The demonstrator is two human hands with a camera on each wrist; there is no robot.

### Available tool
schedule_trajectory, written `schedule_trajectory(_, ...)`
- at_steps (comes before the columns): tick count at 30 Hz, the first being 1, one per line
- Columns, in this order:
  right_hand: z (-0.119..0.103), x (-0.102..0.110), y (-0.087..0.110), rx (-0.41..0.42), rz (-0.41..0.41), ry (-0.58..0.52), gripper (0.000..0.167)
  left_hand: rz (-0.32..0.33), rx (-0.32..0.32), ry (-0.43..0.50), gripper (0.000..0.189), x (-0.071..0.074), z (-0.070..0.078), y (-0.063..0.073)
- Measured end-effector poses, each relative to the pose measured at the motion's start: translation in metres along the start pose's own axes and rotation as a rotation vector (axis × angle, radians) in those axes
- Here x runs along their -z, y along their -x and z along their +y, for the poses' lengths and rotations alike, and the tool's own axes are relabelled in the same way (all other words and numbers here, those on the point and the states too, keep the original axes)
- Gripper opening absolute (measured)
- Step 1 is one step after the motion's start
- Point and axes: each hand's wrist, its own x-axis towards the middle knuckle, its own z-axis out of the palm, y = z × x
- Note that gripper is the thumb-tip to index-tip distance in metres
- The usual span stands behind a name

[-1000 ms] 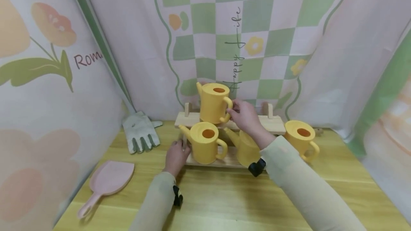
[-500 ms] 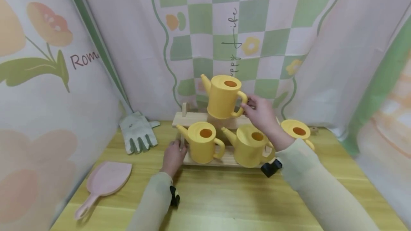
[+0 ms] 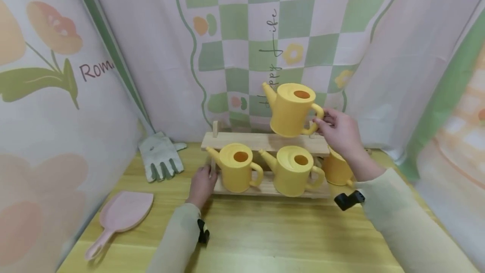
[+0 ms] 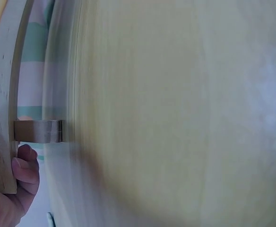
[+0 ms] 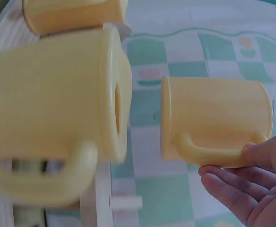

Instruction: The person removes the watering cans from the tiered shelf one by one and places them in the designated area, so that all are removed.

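Left hand [image 3: 202, 183] grips the wooden rack's left edge, fingers curled; up swings the yellow watering can [image 3: 291, 113], rightward over the top board [image 3: 250, 140], airborne, so unplaced, right hand [image 3: 340, 132] pinching its handle [image 3: 320, 111]!

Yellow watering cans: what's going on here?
A person's right hand holds one yellow watering can by its handle, clear of the wooden rack. The left hand grips the rack's left end. Two more cans stand on the lower shelf; a fourth can, partly hidden, is at the rack's right.
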Motion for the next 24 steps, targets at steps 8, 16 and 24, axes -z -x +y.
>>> schedule_trajectory(8, 0.028, 0.034, 0.015, -0.039, 0.035, 0.043, 0.041, 0.018, -0.038, -0.009, 0.042, 0.001, 0.001, 0.002)
schedule_trajectory(16, 0.049, 0.066, 0.036, -0.096, 0.033, 0.069, 0.043, 0.052, -0.071, -0.024, 0.036, 0.001, 0.000, 0.002)
schedule_trajectory(24, 0.081, 0.101, 0.057, -0.158, 0.073, 0.068, 0.047, 0.071, -0.097, -0.033, 0.033, 0.002, 0.002, 0.004)
